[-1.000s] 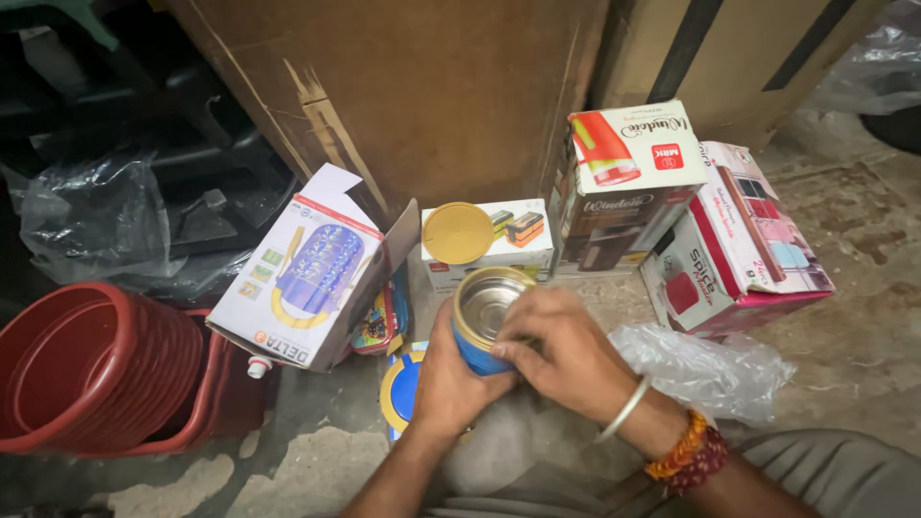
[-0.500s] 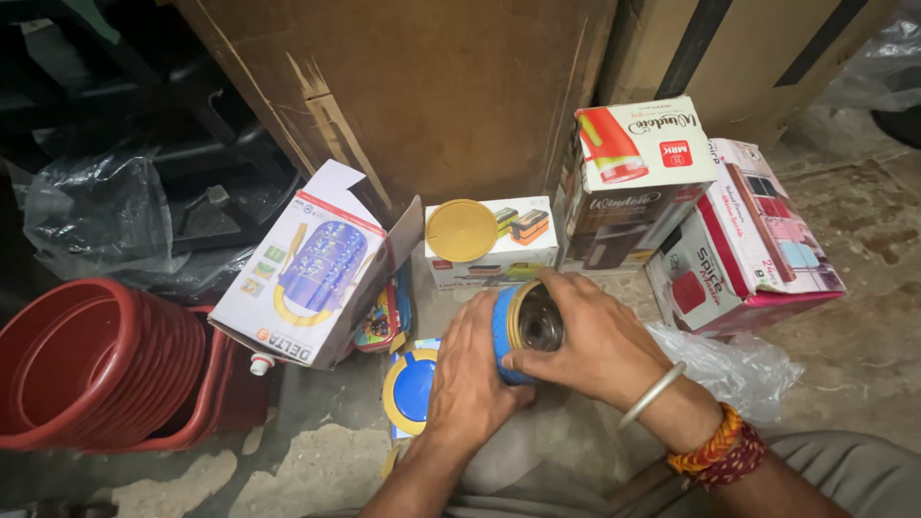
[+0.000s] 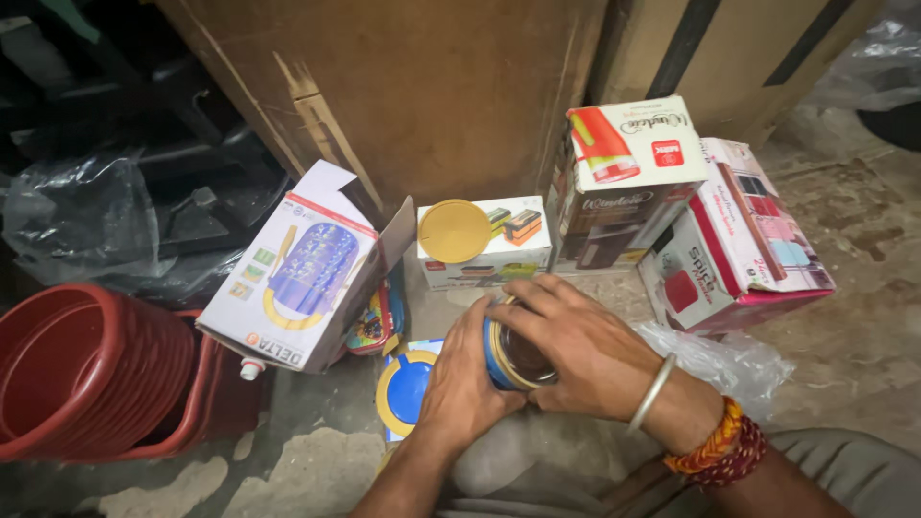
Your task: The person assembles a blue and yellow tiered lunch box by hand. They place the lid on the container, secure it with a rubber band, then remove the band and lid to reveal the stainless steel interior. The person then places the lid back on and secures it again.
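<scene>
Both hands clamp a small round container (image 3: 513, 350), blue-walled with a yellow rim and a shiny steel inside, held on its side low in the head view, just above the person's lap. Left hand (image 3: 460, 384) wraps the blue body from below; right hand (image 3: 576, 350) closes over the open end from above, fingers (image 3: 523, 293) curled across the rim, a metal bangle (image 3: 652, 391) and orange and red thread bands (image 3: 720, 446) at that wrist.

Directly under the hands, on the concrete floor (image 3: 863, 355), lies a round blue and yellow lid (image 3: 403, 388). Just behind stands a small white carton (image 3: 489, 245) with a yellow disc (image 3: 454, 231) leaning on its front. To the left, a larger white box (image 3: 297, 273) picturing a blue jug rests tilted, flap open. To the right, a white and red box (image 3: 624, 177) sits against a pink and white one (image 3: 739, 240), with crumpled clear plastic (image 3: 729, 360) in front. Stacked red plastic basins (image 3: 86, 374) fill the left corner, and tall brown cardboard cartons (image 3: 413, 96) stand behind everything.
</scene>
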